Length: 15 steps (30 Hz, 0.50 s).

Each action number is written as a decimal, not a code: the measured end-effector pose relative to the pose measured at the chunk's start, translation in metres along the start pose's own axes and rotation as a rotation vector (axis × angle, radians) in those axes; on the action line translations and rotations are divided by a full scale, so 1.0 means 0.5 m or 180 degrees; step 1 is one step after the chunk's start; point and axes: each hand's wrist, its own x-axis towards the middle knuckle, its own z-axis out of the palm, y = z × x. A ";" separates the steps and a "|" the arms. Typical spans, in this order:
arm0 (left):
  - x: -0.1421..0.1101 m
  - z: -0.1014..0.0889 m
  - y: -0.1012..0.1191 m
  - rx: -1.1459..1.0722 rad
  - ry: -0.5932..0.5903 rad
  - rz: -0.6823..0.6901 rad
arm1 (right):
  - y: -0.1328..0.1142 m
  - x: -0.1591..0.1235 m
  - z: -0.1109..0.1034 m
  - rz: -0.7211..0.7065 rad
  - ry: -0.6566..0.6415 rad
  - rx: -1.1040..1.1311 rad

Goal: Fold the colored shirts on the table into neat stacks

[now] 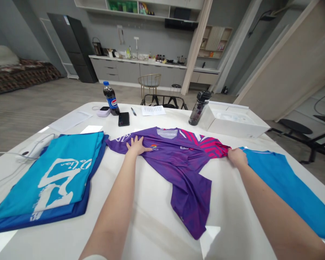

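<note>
- On the table (151, 231), a spread jersey (181, 162) lies mid-table
- Left of it: a folded stack of shirts (48, 184)
- Right of it: another shirt (284, 191)
- Behind it, left to right: a cola bottle (111, 98), smartphone (124, 119), pen (133, 111), papers (153, 110), tumbler (199, 107), cardboard box (233, 124)

Free passage runs along the tabletop (148, 224) between the folded blue shirts (43, 180) and purple jersey (178, 162); cola bottle (111, 99), phone (124, 119), tumbler (199, 107) and white box (238, 124) obstruct the far edge.

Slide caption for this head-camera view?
Left hand and right hand spread a purple jersey on a white table beside blue shirts.
</note>
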 end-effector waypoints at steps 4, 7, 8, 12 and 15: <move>-0.009 -0.016 0.002 0.0242 -0.0230 0.0025 | -0.044 -0.048 0.001 -0.0440 0.0344 -0.0062; -0.010 -0.021 0.010 0.0390 -0.0221 0.0081 | -0.129 -0.117 0.019 -0.1880 0.0395 0.0181; -0.009 -0.019 0.014 0.0362 -0.0089 0.0082 | -0.158 -0.139 0.030 -0.2274 0.0191 0.0236; 0.003 0.013 0.031 0.0144 0.0534 -0.0078 | -0.238 -0.187 0.082 -0.2501 -0.0604 0.0018; 0.025 0.045 0.044 0.0240 0.0665 -0.0043 | -0.257 -0.175 0.113 -0.2048 -0.0890 -0.0382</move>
